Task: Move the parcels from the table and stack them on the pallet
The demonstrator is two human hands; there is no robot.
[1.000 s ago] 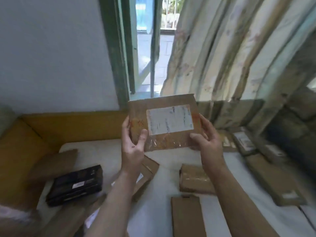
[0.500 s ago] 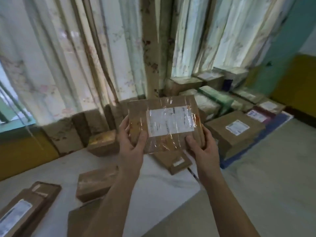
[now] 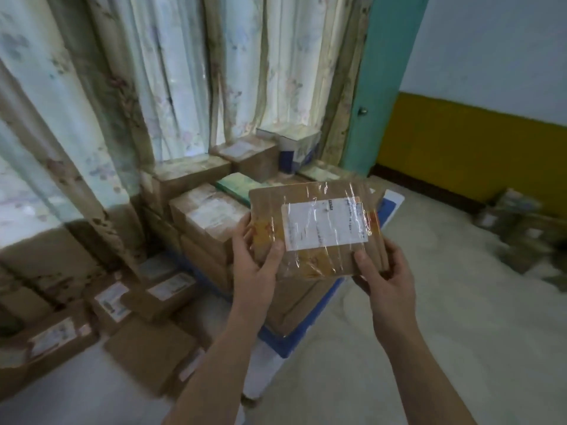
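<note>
A flat brown parcel (image 3: 316, 230) with a white label and shiny tape is held up in front of me. My left hand (image 3: 254, 265) grips its left edge and my right hand (image 3: 385, 276) grips its lower right corner. Behind and below it, a blue pallet (image 3: 302, 329) on the floor carries a stack of several brown parcels (image 3: 205, 216), which reaches back to the curtain. More brown parcels (image 3: 150, 351) lie on the white table (image 3: 76, 391) at the lower left.
Floral curtains (image 3: 171, 87) hang behind the pallet. A teal door frame (image 3: 377, 84) and a yellow-and-white wall (image 3: 478, 142) stand at the right. Bare floor (image 3: 445, 302) stretches right of the pallet, with blurred boxes (image 3: 521, 228) at its far right.
My view has swung right from the table toward the pallet. Both hands still hold the same parcel, which now hangs over the pallet's stack.
</note>
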